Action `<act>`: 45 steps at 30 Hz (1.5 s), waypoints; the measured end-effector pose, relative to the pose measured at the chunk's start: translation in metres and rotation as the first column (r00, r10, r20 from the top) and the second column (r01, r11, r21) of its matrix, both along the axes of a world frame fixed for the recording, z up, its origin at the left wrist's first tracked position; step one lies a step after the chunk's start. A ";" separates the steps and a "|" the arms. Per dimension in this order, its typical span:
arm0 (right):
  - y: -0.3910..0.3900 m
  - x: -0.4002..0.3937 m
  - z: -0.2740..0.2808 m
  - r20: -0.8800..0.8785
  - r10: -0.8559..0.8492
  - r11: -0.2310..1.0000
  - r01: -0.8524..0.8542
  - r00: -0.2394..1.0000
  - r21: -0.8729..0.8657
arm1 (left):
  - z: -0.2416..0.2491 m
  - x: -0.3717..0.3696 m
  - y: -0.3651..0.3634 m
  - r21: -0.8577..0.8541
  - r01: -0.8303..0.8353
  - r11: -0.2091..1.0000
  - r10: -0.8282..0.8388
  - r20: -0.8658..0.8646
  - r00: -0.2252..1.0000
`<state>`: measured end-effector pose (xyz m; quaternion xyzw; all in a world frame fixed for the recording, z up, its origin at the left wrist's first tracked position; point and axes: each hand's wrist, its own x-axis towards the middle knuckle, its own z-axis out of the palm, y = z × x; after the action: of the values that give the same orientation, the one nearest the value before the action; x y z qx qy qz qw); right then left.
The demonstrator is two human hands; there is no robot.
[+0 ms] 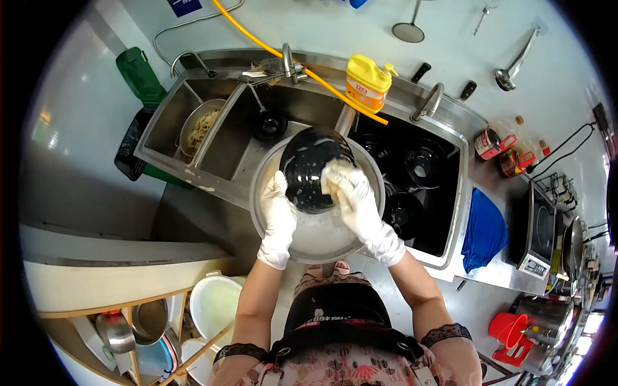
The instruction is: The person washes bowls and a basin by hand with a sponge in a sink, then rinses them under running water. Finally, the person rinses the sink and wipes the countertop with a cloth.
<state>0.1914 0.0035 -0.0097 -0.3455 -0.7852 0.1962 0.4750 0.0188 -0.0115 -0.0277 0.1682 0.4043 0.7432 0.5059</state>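
Note:
Both of my hands wear white gloves. My left hand grips the left side of a shiny black bowl, its thumb resting along the rim area. The bowl is tilted with its rounded outside toward me, and whitish spots, perhaps suds, dot it. My right hand is closed on a pale yellowish cloth pressed to the bowl's right side; whether it is a cloth or a soft sponge is hard to tell. Beneath both hands is a wide metal basin with cloudy water, set at the sink's front edge.
The middle sink holds a black ladle-like item. Several black bowls lie in the right sink. At left, a pot contains food scraps. A yellow jug and yellow hose are behind; a blue cloth lies right.

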 end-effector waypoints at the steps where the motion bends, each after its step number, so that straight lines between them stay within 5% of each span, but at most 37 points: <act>1: 0.011 0.003 -0.001 -0.011 0.030 0.998 -0.031 0.999 -0.046 | 0.002 0.002 -0.002 -0.004 -0.005 1.000 0.005 -0.046 0.999; 3: 0.020 0.012 -0.001 0.112 -0.134 0.991 0.133 0.985 0.013 | 0.009 0.001 -0.002 -0.012 0.014 1.000 -0.013 0.013 1.000; 5: 0.003 0.012 0.010 0.265 -0.343 0.940 0.329 0.901 0.096 | 0.003 -0.002 0.002 0.003 -0.040 0.999 0.040 -0.102 0.994; 6: 0.000 0.011 -0.024 -0.225 -0.189 0.940 0.110 0.956 -0.324 | 0.008 0.000 0.000 0.017 -0.026 1.000 0.027 -0.051 0.998; 7: -0.002 0.006 -0.023 -0.678 -0.196 0.795 -0.290 0.709 -0.533 | 0.014 0.004 -0.001 0.018 -0.023 1.000 0.024 -0.051 0.998; 8: -0.003 0.028 -0.019 0.081 -0.090 0.976 0.104 0.993 -0.192 | 0.016 0.008 -0.003 0.017 -0.023 1.000 0.026 -0.147 0.989; 9: -0.006 0.036 -0.018 0.079 -0.099 0.974 0.113 0.992 -0.196 | 0.017 0.012 -0.004 0.018 -0.022 1.000 0.025 -0.244 0.970; 10: -0.008 0.040 -0.006 -0.290 -0.171 0.834 -0.018 0.942 -0.551 | 0.009 0.014 -0.003 0.019 -0.091 0.996 0.088 -0.526 0.846; 11: -0.011 0.045 0.008 -0.561 -0.359 0.599 -0.276 0.746 -0.751 | 0.013 0.022 -0.004 0.013 -0.080 0.997 0.075 -0.528 0.846; 12: -0.008 0.061 0.026 -0.601 -0.396 0.487 -0.396 0.694 -0.778 | 0.023 0.033 -0.009 0.126 -0.010 0.992 0.105 -0.782 0.615; 13: -0.008 0.068 0.033 -0.707 -0.401 0.505 -0.503 0.583 -0.702 | 0.032 0.046 -0.014 0.206 0.101 0.973 0.165 -0.934 0.318; 15: -0.012 0.095 0.026 -0.678 -0.361 0.449 -0.518 0.640 -0.728 | 0.032 0.067 -0.004 0.310 0.538 0.784 0.388 -0.921 -0.036; 16: -0.010 0.110 0.022 -0.473 -0.381 0.305 -0.375 0.794 -0.875 | 0.035 0.083 -0.004 0.254 0.679 0.688 0.327 -0.945 0.022; 17: -0.013 0.115 0.020 -0.374 -0.496 0.283 -0.261 0.784 -0.923 | 0.038 0.098 -0.007 0.098 0.731 0.675 0.314 -0.935 -0.165; 18: -0.018 0.134 0.008 -0.183 -0.270 0.584 0.009 0.945 -0.812 | 0.031 0.111 -0.001 -0.044 0.807 0.589 0.297 -0.917 -0.267; 19: -0.025 0.159 -0.009 0.114 -0.110 0.844 0.153 0.987 -0.515 | 0.026 0.120 0.005 -0.055 0.855 0.516 0.294 -0.926 -0.237; 21: -0.032 0.189 -0.033 0.402 -0.235 0.916 0.340 0.885 -0.212 | 0.031 0.129 0.011 0.037 0.856 0.515 0.511 -0.815 -0.272; 22: -0.034 0.198 -0.040 0.043 -0.311 0.680 0.254 0.949 -0.688 | 0.030 0.122 0.016 0.028 0.832 0.555 0.441 -0.858 -0.265; 23: -0.038 0.213 -0.047 -0.225 -0.508 0.314 -0.064 0.832 -0.947 | 0.027 0.113 0.021 0.019 0.806 0.591 0.368 -0.896 -0.249; 25: -0.047 0.292 -0.171 0.137 -0.222 0.498 0.233 0.965 -0.835 | 0.034 0.069 0.033 0.168 0.667 0.725 0.283 -0.957 -0.066; 26: -0.050 0.291 -0.170 0.080 -0.387 0.291 0.204 0.919 -0.935 | 0.027 0.039 0.041 0.252 0.591 0.766 0.202 -0.968 0.150; 27: -0.051 0.288 -0.168 0.063 -0.548 0.080 0.127 0.834 -0.989 | 0.030 0.010 0.047 0.164 0.456 0.875 0.242 -0.963 -0.118; 28: -0.048 0.294 -0.198 0.147 -0.654 -0.064 0.139 0.742 -0.988 | 0.039 -0.014 0.052 0.111 0.250 0.962 0.093 -0.992 0.082; 29: -0.040 0.302 -0.230 0.244 -0.736 -0.208 0.132 0.632 -0.969 | 0.008 -0.044 0.076 0.122 0.103 0.987 0.064 -0.895 0.441; 30: -0.034 0.300 -0.238 0.289 -0.706 -0.243 0.162 0.646 -0.957 | -0.012 -0.076 0.095 0.019 -0.004 1.000 0.018 -0.788 0.616; 31: -0.028 0.296 -0.245 0.334 -0.675 -0.278 0.193 0.657 -0.941 | -0.043 -0.116 0.118 -0.045 -0.087 0.995 0.014 -0.816 0.578; 32: -0.022 0.298 -0.269 0.335 -0.727 -0.330 0.121 0.599 -0.936 | -0.078 -0.154 0.140 -0.087 -0.090 0.992 -0.002 -0.728 0.685; 33: -0.026 0.315 -0.304 0.274 -0.638 -0.228 0.164 0.719 -0.960 | -0.103 -0.180 0.162 -0.226 -0.144 0.963 -0.028 -0.619 0.785; 34: -0.045 0.335 -0.342 0.373 -0.356 0.172 0.452 0.857 -0.875 | -0.127 -0.202 0.179 -0.344 -0.138 0.929 -0.084 -0.557 0.826; 35: -0.051 0.344 -0.362 0.567 -0.082 0.604 0.494 0.819 -0.626 | -0.148 -0.220 0.195 -0.457 -0.124 0.881 -0.128 -0.482 0.867; 36: -0.038 0.328 -0.345 0.582 -0.072 0.605 0.500 0.810 -0.620 | -0.164 -0.235 0.210 -0.623 -0.069 0.779 -0.266 -0.428 0.863; 37: -0.029 0.299 -0.313 0.456 -0.404 0.091 0.531 0.793 -0.842 | -0.184 -0.249 0.223 -0.766 -0.014 0.643 -0.393 -0.346 0.852; 38: -0.020 0.276 -0.291 0.446 -0.694 -0.380 0.239 0.565 -0.894 | -0.216 -0.262 0.234 -0.785 0.001 0.620 -0.444 -0.350 0.825; 39: -0.009 0.260 -0.276 0.569 -0.654 -0.512 0.262 0.499 -0.818 | -0.240 -0.269 0.246 -0.790 0.013 0.612 -0.448 -0.333 0.830; 42: -0.032 0.279 -0.296 0.531 -0.708 -0.495 0.210 0.466 -0.843 | -0.284 -0.272 0.283 -0.871 0.016 0.490 -0.488 -0.259 0.833; 43: -0.032 0.265 -0.273 0.623 -0.672 -0.485 0.397 0.401 -0.779 | -0.288 -0.268 0.297 -0.874 0.035 0.485 -0.498 -0.242 0.833; 45: -0.109 0.395 -0.365 0.484 -0.630 -0.101 0.554 0.607 -0.826 | -0.295 -0.257 0.321 -0.872 0.044 0.488 -0.371 -0.161 0.915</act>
<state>0.5860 -0.1052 -0.3745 -0.8552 -0.2411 0.4004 0.2238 -0.2384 0.3099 -0.3224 0.0672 0.7705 0.3407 0.5345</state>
